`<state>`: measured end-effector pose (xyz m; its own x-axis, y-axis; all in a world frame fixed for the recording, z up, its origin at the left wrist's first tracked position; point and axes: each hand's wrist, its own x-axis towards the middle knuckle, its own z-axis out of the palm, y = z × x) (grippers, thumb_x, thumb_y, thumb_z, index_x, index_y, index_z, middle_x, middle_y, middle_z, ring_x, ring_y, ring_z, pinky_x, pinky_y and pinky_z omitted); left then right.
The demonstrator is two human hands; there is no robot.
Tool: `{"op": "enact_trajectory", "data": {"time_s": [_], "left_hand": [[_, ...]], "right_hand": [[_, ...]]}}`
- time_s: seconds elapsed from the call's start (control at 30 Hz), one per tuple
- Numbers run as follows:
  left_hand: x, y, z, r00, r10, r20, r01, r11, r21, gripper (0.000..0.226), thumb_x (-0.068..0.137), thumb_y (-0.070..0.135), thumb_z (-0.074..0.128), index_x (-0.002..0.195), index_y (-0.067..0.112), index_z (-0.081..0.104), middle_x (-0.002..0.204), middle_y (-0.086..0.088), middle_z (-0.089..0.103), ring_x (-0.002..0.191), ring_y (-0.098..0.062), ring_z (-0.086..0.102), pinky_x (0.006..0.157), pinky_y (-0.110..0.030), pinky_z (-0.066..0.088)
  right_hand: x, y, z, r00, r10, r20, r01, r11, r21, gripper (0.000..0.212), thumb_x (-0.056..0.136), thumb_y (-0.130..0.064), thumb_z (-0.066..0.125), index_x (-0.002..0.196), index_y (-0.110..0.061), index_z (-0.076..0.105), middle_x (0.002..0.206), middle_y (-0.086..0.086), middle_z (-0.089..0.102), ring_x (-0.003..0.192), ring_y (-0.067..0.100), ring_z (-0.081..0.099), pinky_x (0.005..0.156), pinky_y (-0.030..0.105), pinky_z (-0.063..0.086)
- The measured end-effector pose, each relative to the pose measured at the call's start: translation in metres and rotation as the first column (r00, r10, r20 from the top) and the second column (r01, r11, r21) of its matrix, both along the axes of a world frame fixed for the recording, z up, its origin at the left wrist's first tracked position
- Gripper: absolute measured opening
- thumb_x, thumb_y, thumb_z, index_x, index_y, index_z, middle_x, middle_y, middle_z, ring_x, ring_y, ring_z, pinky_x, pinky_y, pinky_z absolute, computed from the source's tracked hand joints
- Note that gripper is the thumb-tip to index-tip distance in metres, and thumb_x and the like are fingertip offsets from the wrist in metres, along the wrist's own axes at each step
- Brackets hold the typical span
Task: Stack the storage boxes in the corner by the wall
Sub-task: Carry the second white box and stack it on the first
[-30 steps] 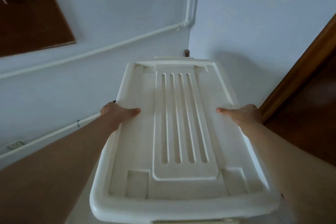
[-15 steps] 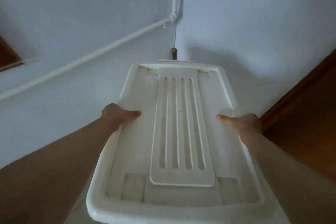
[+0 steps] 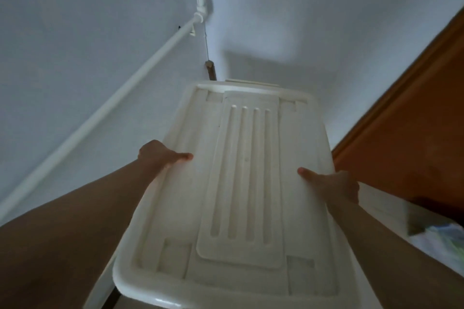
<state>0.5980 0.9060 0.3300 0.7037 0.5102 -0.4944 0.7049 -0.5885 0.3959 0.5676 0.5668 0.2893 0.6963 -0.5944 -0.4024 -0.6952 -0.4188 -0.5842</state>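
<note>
A white plastic storage box with a ribbed lid fills the middle of the view, its far end close to the corner where two pale walls meet. My left hand grips its left rim, thumb on the lid. My right hand grips the right rim the same way. The fingers of both hands are hidden under the rim. What the box rests on is hidden beneath it.
A white pipe runs along the left wall and turns up the corner. A small brown fitting sits in the corner behind the box. A brown wooden door stands at right. Another container with cloth shows at the lower right.
The view has tilted downward and to the right. The box now sits lower and nearer the corner, and a container has come into sight at lower right. Both hands keep their grip.
</note>
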Motion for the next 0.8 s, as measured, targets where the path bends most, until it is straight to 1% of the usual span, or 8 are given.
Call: {"op": "enact_trajectory", "data": {"time_s": [0.1,0.17,0.23,0.33,0.43,0.57,0.7,0.8], "left_hand": [[0.012,0.004,-0.008,1.0,0.006,0.001,-0.006,1.0,-0.016,0.06,0.062,0.048,0.082,0.08,-0.001,0.052,0.074,-0.01,0.055,0.095,-0.032,0.061,0.078,-0.034,0.047],[0.018,0.006,-0.012,1.0,0.009,0.01,-0.009,1.0,-0.004,0.06,0.065,0.05,0.079,0.062,0.003,0.043,0.069,-0.009,0.052,0.098,-0.033,0.062,0.079,-0.034,0.046],[0.027,0.011,-0.017,1.0,-0.007,0.012,0.007,1.0,0.011,0.059,0.067,0.05,0.078,0.057,0.005,0.04,0.062,-0.007,0.048,0.1,-0.034,0.062,0.079,-0.033,0.045],[0.044,0.023,-0.026,1.0,-0.014,-0.006,0.014,1.0,0.013,0.06,0.067,0.048,0.079,0.078,-0.006,0.055,0.082,-0.016,0.061,0.105,-0.037,0.06,0.078,-0.034,0.044],[0.06,0.036,-0.041,0.998,-0.062,-0.009,0.062,0.998,0.025,0.061,0.066,0.048,0.08,0.079,-0.006,0.054,0.081,-0.017,0.061,0.105,-0.037,0.06,0.076,-0.033,0.044],[0.079,0.055,-0.063,0.991,-0.128,-0.045,0.13,0.991,0.04,0.083,0.065,0.049,0.08,0.118,-0.009,0.053,0.12,-0.023,0.06,0.11,-0.037,0.059,0.084,-0.037,0.049],[0.093,0.07,-0.084,0.984,-0.171,-0.054,0.171,0.985,-0.007,0.084,0.064,0.048,0.081,0.121,-0.007,0.053,0.121,-0.022,0.06,0.107,-0.036,0.06,0.074,-0.035,0.047],[0.104,0.078,-0.097,0.973,-0.223,-0.061,0.223,0.975,-0.018,0.086,0.064,0.05,0.08,0.122,-0.008,0.052,0.123,-0.023,0.059,0.11,-0.037,0.059,0.08,-0.037,0.05]], "right_hand": [[0.004,0.007,-0.013,0.999,-0.041,-0.031,0.042,0.999,0.019,0.091,0.048,-0.059,0.083,0.113,0.0,0.061,0.112,0.016,0.066,0.1,0.034,0.064,0.078,0.039,0.051],[0.005,0.015,-0.021,0.997,-0.064,-0.046,0.066,0.997,0.031,0.09,0.048,-0.059,0.083,0.11,0.002,0.06,0.111,0.018,0.065,0.099,0.036,0.064,0.078,0.041,0.052],[0.005,0.024,-0.028,0.996,-0.081,-0.035,0.082,0.996,0.043,0.087,0.049,-0.058,0.084,0.108,0.002,0.061,0.11,0.017,0.066,0.099,0.036,0.064,0.077,0.04,0.052],[0.009,0.038,-0.035,0.994,-0.109,-0.029,0.11,0.992,0.064,0.082,0.05,-0.056,0.084,0.105,0.001,0.063,0.106,0.016,0.067,0.095,0.034,0.065,0.068,0.033,0.047],[0.013,0.054,-0.043,0.989,-0.141,-0.048,0.144,0.986,0.079,0.08,0.051,-0.056,0.083,0.101,0.002,0.063,0.103,0.016,0.068,0.091,0.034,0.066,0.068,0.033,0.049],[0.015,0.075,-0.056,0.981,-0.186,-0.049,0.188,0.981,0.054,0.082,0.052,-0.058,0.082,0.103,0.003,0.063,0.101,0.017,0.068,0.088,0.034,0.066,0.068,0.034,0.051],[0.016,0.095,-0.07,0.97,-0.238,-0.052,0.24,0.97,0.033,0.087,0.053,-0.057,0.082,0.111,0.004,0.06,0.108,0.019,0.066,0.096,0.036,0.065,0.08,0.044,0.055],[0.018,0.106,-0.078,0.959,-0.278,-0.057,0.28,0.96,0.017,0.089,0.054,-0.056,0.082,0.116,0.003,0.058,0.114,0.02,0.064,0.103,0.037,0.062,0.085,0.046,0.053]]}}
